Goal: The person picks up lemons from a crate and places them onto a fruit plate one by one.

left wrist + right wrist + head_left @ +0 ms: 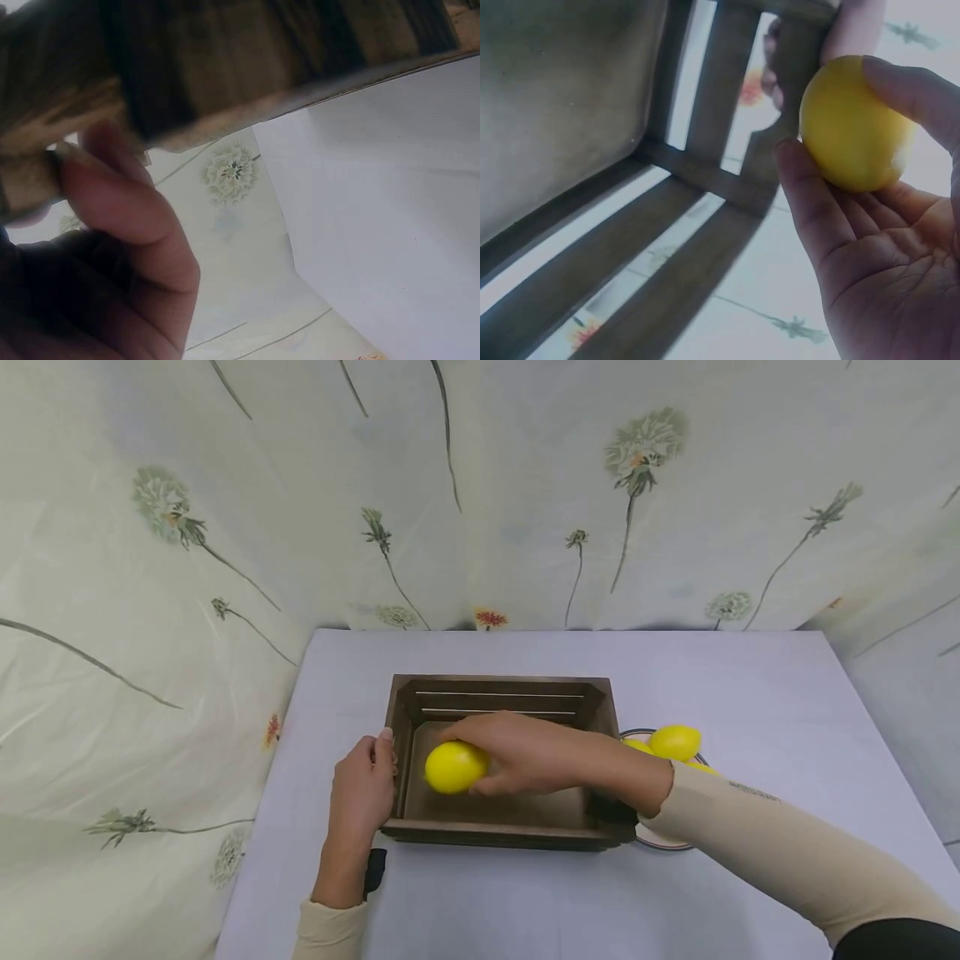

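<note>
A brown slatted wooden crate (502, 838) stands on the table. My left hand (363, 787) grips its left end, and the right wrist view shows those fingertips (772, 64) curled through an opening in that end. Over the left part of the crate, my right hand (521, 752) holds a yellow lemon (453, 767). In the right wrist view the thumb lies on one side of the lemon (855, 124) and the fingers on the other. The left wrist view shows my bent left thumb (135, 214) against the crate's wood (232, 64).
To the crate's right, partly hidden by my right forearm, a dark-rimmed plate (666, 846) carries several lemons (676, 742). The table (525, 902) has a pale cover. Flower-printed cloth (510, 468) hangs behind it and along the sides.
</note>
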Demonstrator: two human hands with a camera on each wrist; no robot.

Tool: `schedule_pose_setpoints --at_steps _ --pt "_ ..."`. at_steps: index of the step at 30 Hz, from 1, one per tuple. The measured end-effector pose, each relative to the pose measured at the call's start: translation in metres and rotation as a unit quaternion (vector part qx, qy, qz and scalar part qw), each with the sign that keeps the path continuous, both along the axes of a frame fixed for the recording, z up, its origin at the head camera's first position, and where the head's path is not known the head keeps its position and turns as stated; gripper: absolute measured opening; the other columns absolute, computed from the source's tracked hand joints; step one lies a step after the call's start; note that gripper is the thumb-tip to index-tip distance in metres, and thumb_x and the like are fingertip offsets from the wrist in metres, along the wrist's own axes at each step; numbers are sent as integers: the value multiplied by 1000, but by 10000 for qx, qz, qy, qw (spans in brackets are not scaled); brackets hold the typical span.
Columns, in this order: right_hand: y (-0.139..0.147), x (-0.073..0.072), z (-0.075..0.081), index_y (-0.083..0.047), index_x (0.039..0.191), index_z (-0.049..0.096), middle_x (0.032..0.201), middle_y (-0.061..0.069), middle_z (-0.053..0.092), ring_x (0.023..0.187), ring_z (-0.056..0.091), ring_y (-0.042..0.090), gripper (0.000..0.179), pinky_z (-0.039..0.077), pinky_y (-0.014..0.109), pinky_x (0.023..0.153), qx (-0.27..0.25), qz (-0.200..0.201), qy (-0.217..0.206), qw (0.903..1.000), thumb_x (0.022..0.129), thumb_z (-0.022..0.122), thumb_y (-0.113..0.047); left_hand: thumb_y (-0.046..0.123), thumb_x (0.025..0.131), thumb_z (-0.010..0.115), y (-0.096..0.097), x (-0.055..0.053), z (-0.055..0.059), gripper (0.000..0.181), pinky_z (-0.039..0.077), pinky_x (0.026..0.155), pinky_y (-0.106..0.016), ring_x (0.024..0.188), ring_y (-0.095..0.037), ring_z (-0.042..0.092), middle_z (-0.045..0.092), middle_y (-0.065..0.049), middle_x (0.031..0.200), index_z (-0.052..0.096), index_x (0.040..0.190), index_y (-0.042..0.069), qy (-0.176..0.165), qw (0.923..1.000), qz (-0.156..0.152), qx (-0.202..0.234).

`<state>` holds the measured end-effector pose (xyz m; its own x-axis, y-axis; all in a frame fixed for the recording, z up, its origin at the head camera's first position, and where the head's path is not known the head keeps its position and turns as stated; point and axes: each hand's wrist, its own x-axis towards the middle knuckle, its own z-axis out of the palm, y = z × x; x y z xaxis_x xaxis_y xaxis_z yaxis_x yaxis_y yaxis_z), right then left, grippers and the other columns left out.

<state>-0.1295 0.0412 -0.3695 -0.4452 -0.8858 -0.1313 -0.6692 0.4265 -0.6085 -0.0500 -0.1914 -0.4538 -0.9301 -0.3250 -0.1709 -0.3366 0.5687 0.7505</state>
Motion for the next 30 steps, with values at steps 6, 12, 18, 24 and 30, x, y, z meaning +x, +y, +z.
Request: schedule_pose_setpoints --at_steps 6,12,18,24,30 --pt "11 9 10 -13 146 56 138 -3 63 115 60 14 66 50 36 103 11 -188 -68 9998 88 86 -20 45 113 39 1 0 2 51 45 52 -32 62 -23 54 63 -9 78 63 96 3 52 10000 -39 -21" --pt "19 18 13 -13 145 57 135 -5 64 110 61 13 65 53 36 98 34 -263 92 9996 88 87 -26 44 113 39 1 0 3 51 45 53 -33 64 -23 55 64 -9 80 63 96 3 48 10000 -40 -40" --pt "30 29 14 -16 141 58 127 -9 65 103 61 9 63 54 35 94 -54 -439 240 9987 87 87 -29 42 114 38 0 1 3 50 45 54 -35 63 -23 55 64 -9 79 63 94 3 122 9999 -68 -68" --pt "45 42 15 -17 138 60 121 -12 65 98 60 7 60 55 35 90 -126 -548 518 9971 87 87 -31 43 114 38 1 1 2 51 45 54 -35 63 -23 56 65 -8 79 63 94 3 99 9999 -65 -36" --pt "62 54 17 -18 140 60 123 -13 65 98 61 7 58 55 36 87 -56 -760 518 9957 89 85 -34 46 113 37 1 0 1 53 45 54 -35 64 -23 56 64 -9 80 63 95 3 35 10000 -31 -39"
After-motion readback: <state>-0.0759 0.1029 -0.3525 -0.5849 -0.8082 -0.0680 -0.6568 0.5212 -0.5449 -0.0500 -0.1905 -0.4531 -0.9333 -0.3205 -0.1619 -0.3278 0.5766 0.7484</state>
